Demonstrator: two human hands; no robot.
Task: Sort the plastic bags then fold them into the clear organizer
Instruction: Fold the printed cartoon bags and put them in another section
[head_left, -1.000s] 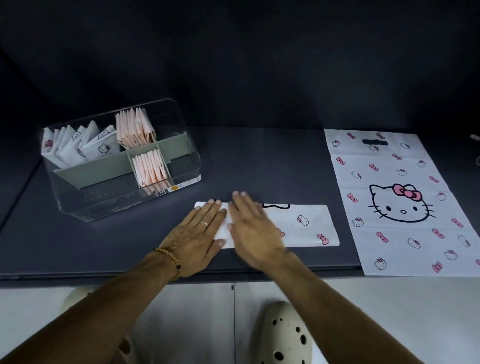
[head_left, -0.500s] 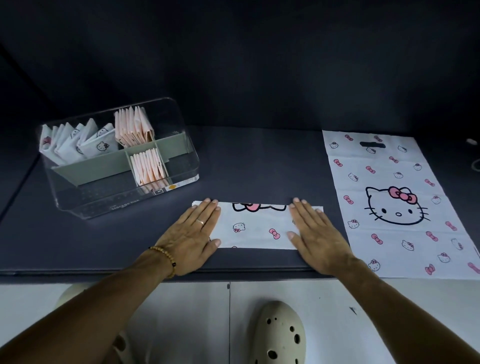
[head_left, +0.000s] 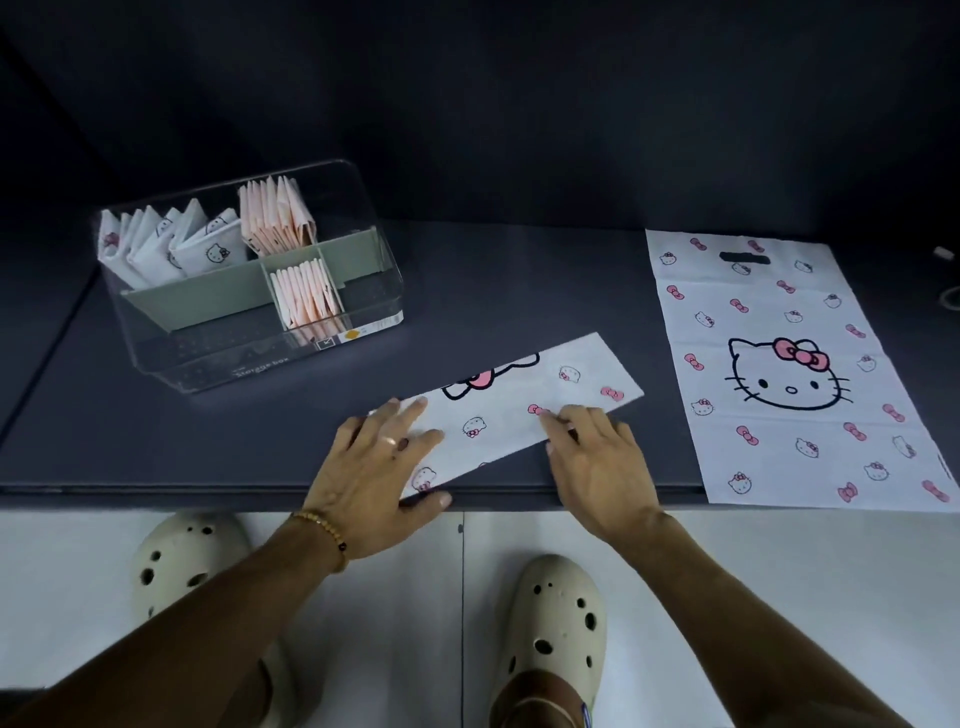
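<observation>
A white cat-print plastic bag folded into a long strip (head_left: 519, 410) lies slanted near the table's front edge, its right end farther back. My left hand (head_left: 376, 467) lies flat on the strip's left end, thumb at the table edge. My right hand (head_left: 592, 452) rests on the strip's middle with fingers bent at its near edge. A second cat-print bag (head_left: 795, 374) lies flat and unfolded at the right. The clear organizer (head_left: 249, 358) stands at the back left, holding folded white cat-print bags (head_left: 176, 244) and folded pink bags (head_left: 278, 218) in separate compartments.
A grey-green divider (head_left: 208, 301) splits the organizer; another row of pink folded bags (head_left: 306, 301) fills its front compartment. The dark table's front edge (head_left: 156, 491) runs below my hands. My cream clogs (head_left: 550, 634) stand on the white floor. A cable end (head_left: 948, 291) lies far right.
The folded strip has turned from lying parallel to the table edge to slanting, right end farther back. My right hand moved left from the strip's right end to its middle.
</observation>
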